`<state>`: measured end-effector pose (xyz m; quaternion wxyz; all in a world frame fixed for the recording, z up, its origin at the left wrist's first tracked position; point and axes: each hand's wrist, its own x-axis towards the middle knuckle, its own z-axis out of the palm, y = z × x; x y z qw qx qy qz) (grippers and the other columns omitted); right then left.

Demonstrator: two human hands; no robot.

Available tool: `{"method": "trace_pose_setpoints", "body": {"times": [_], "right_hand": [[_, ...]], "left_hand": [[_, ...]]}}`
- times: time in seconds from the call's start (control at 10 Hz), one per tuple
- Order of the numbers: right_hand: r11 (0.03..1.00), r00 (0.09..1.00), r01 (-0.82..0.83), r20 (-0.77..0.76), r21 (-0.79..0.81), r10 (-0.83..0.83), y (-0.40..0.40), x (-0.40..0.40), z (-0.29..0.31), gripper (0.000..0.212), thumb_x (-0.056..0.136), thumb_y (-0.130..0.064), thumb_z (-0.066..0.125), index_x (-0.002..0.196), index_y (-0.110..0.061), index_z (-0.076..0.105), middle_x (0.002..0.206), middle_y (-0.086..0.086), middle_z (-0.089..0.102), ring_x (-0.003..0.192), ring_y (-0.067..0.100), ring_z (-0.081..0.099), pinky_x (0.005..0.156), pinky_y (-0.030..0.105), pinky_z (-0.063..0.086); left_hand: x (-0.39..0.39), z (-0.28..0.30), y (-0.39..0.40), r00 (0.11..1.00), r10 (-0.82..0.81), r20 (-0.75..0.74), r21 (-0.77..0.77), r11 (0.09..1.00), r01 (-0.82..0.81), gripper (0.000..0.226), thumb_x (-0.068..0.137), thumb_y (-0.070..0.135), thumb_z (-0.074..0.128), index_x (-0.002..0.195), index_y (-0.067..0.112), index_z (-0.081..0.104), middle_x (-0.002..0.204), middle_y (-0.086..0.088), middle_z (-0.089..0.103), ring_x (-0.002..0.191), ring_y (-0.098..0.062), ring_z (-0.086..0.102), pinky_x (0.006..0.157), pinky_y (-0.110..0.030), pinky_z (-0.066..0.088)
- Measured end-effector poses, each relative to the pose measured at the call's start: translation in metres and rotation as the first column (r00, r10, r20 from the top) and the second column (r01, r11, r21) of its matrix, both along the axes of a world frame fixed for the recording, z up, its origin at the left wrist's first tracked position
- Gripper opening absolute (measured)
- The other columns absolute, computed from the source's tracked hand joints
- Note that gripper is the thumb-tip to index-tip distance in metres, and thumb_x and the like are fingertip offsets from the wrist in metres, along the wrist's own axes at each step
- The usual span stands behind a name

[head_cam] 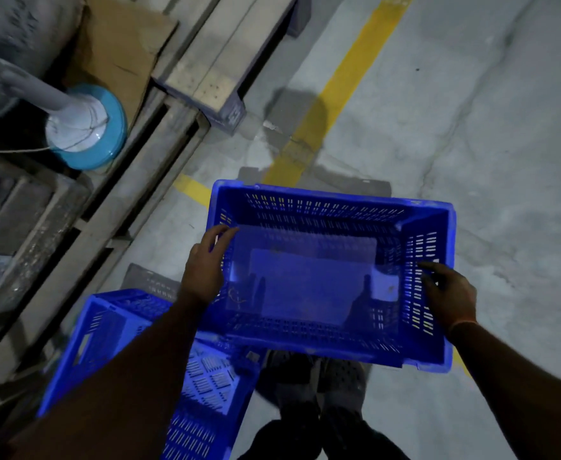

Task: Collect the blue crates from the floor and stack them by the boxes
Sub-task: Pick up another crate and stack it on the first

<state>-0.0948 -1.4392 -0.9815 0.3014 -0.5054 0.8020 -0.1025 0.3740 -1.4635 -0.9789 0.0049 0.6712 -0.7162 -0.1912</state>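
At the far left a fan base (86,127) stands on a wooden pallet (133,180). Near left, a second blue crate (113,340) sits on the floor (488,144). The left hand (204,263) curls its fingers over the left wall of the carried blue crate (325,280), held level above the shoes (318,376). The right hand (448,293) grips the crate's right wall. A yellow line (345,81) runs far right.

Warehouse or storage floor | bare cracked concrete floor (471,127) | painted yellow lane line (348,81) at 12 o'clock | wooden pallets (206,74) at 11 o'clock | flattened cardboard (119,51) at 10 o'clock | slotted blue plastic crates (332,277) at centre.
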Motion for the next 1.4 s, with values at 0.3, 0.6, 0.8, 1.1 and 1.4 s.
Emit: {"method": "trace_pose_setpoints", "body": {"times": [0.3, 0.6, 0.8, 1.1, 1.4], "right_hand": [[0.999, 0.999, 0.041, 0.007, 0.009, -0.042, 0.045, -0.034, 0.214, 0.024, 0.084, -0.010, 0.065, 0.101, -0.023, 0.075, 0.102, 0.012, 0.074, 0.085, 0.031, 0.068, 0.079, 0.030, 0.048], [0.992, 0.991, 0.102, 0.096, -0.081, -0.094, 0.114, -0.056, 0.363, 0.022, 0.082, -0.005, 0.067, 0.095, -0.017, 0.077, 0.099, 0.007, 0.076, 0.097, 0.026, 0.070, 0.090, 0.033, 0.050], [0.972, 0.976, 0.209, 0.077, -0.110, -0.202, 0.180, -0.049, 0.400, 0.021, 0.081, -0.004, 0.068, 0.095, -0.017, 0.078, 0.097, 0.007, 0.076, 0.096, 0.026, 0.070, 0.083, 0.023, 0.043], [0.879, 0.881, 0.472, 0.059, -0.063, -0.469, 0.346, -0.019, 0.431, 0.018, 0.081, -0.010, 0.070, 0.096, -0.020, 0.076, 0.098, 0.009, 0.075, 0.092, 0.028, 0.069, 0.081, 0.028, 0.048], [0.643, 0.645, 0.764, 0.062, -0.057, -0.761, 0.557, 0.028, 0.436, 0.021, 0.080, -0.010, 0.070, 0.097, -0.020, 0.077, 0.097, 0.008, 0.075, 0.093, 0.026, 0.069, 0.084, 0.030, 0.049]], "left_hand": [[-0.042, 0.226, 0.068, 0.981, 0.147, -0.128, 0.021, 0.989, -0.145, 0.062, 0.083, 0.020, 0.072, 0.136, 0.039, 0.046, 0.139, 0.009, 0.044, 0.120, -0.023, 0.055, 0.092, -0.035, 0.053], [-0.069, 0.370, 0.100, 0.882, 0.400, -0.250, 0.065, 0.915, -0.397, 0.045, 0.094, 0.043, 0.054, 0.132, 0.019, 0.050, 0.089, 0.018, 0.048, 0.108, -0.031, 0.058, 0.084, -0.029, 0.042], [-0.071, 0.407, 0.109, 0.953, 0.229, -0.200, 0.095, 0.972, -0.214, 0.028, 0.093, 0.018, 0.060, 0.119, 0.010, 0.068, 0.097, -0.005, 0.057, 0.100, -0.039, 0.062, 0.084, -0.033, 0.047], [-0.083, 0.428, 0.132, 0.973, -0.213, -0.092, 0.080, 0.972, 0.221, 0.028, 0.087, 0.015, 0.067, 0.115, 0.012, 0.070, 0.102, -0.022, 0.065, 0.095, -0.038, 0.063, 0.081, -0.041, 0.050], [-0.157, 0.442, 0.218, 0.856, -0.498, -0.140, 0.011, 0.864, 0.504, 0.023, 0.085, 0.009, 0.069, 0.106, 0.012, 0.076, 0.096, -0.024, 0.069, 0.094, -0.040, 0.066, 0.081, -0.040, 0.049]]}}
